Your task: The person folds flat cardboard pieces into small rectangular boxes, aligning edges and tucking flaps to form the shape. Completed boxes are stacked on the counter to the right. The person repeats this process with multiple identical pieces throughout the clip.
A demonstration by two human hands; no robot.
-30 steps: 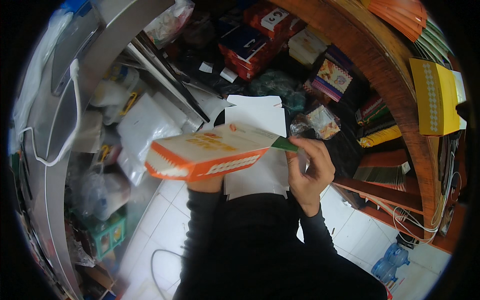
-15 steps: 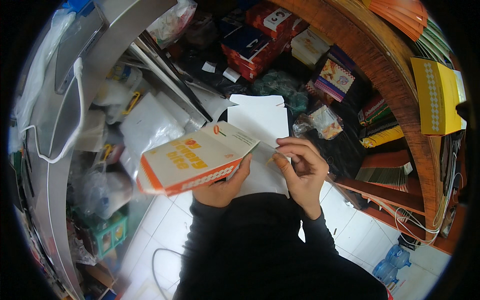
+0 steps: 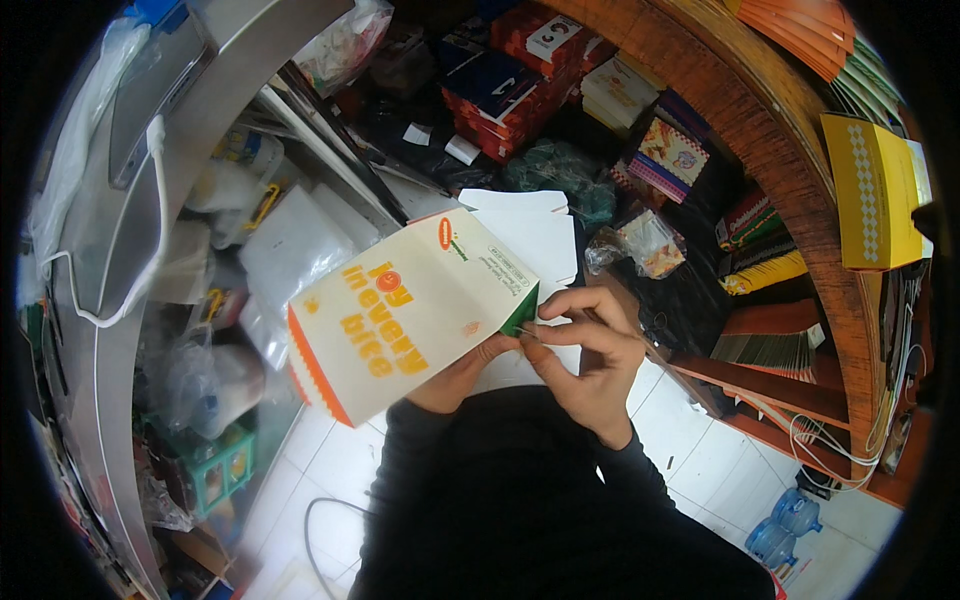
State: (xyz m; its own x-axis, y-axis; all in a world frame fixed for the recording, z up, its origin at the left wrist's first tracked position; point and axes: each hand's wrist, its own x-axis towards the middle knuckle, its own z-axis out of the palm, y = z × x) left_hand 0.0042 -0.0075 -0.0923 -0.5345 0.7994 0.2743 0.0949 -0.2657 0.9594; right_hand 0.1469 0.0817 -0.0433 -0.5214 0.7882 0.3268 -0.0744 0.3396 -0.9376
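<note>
A cream paper food box (image 3: pixel 400 290) with yellow print, an orange zigzag edge and a green end lies tilted in front of me, its broad printed face up. My left hand (image 3: pixel 455 382) is closed on it from beneath and along its near side, most of the fingers hidden by the box. At the green end, my right hand (image 3: pixel 595 360) pinches the box's edge between thumb and fingers. What exactly lies inside that pinch is too small to tell. White flat card blanks (image 3: pixel 535 228) rest beyond the box, toward my lap, partly covered by it.
On the left are a metal counter edge (image 3: pixel 225 70) with a white cable (image 3: pixel 158 200) and clear plastic bags (image 3: pixel 295 240). Red box stacks (image 3: pixel 520 100) stand at the back. A curved wooden shelf (image 3: pixel 800 140) with folded cartons and a yellow box (image 3: pixel 870 195) is on the right.
The box has turned so its printed face shows more fully, and its green end now shows. The right hand has moved slightly left and down, against that end.
</note>
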